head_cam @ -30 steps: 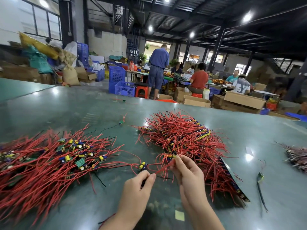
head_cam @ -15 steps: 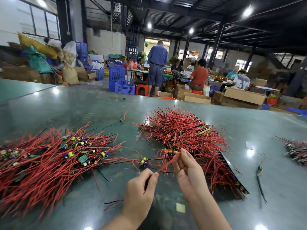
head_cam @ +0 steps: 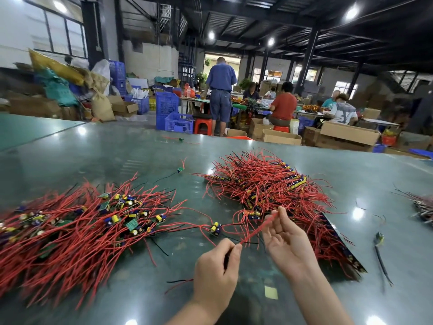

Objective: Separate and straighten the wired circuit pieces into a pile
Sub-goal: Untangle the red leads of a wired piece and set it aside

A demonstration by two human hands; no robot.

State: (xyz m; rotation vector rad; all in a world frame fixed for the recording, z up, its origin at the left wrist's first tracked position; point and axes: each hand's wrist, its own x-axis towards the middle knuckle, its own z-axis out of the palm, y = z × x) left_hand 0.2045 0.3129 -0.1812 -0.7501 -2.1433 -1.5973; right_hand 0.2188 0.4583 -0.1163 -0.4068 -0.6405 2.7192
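Head view: 2 bare hands work low centre over a glossy green desk point(head_cam: 98, 156). Left hand point(head_cam: 216, 266) pinches one end of a red wire point(head_cam: 256, 229) between thumb and forefinger, grip closed on it. Right hand point(head_cam: 284, 238) is turned palm up with its fingertips meeting on the far end of the same wire, so its grip is closed on it too. The wire runs taut and slanted between the 2 grips; judged purpose: tension along its length takes out the kinks.

Wire trails toward a small circuit piece point(head_cam: 215, 228) with a yellow capacitor, lying on the desk between the heaps, likely the unit being worked.

Left heap point(head_cam: 77, 226): leads mostly fanned one way, boards clustered in the middle; reads as the straightened pile. Right heap point(head_cam: 269, 191): leads looping in all directions, reads as unsorted stock, kept just beyond the right hand for short reaches. Which heap is which is a judgement only.

Stray single pieces point(head_cam: 180, 170) lie farther back, apart from both heaps.

Writing: none legible on boards or capacitors. A seated person's white shirt point(head_cam: 343, 113) carries large characters, too blurred to read with confidence.
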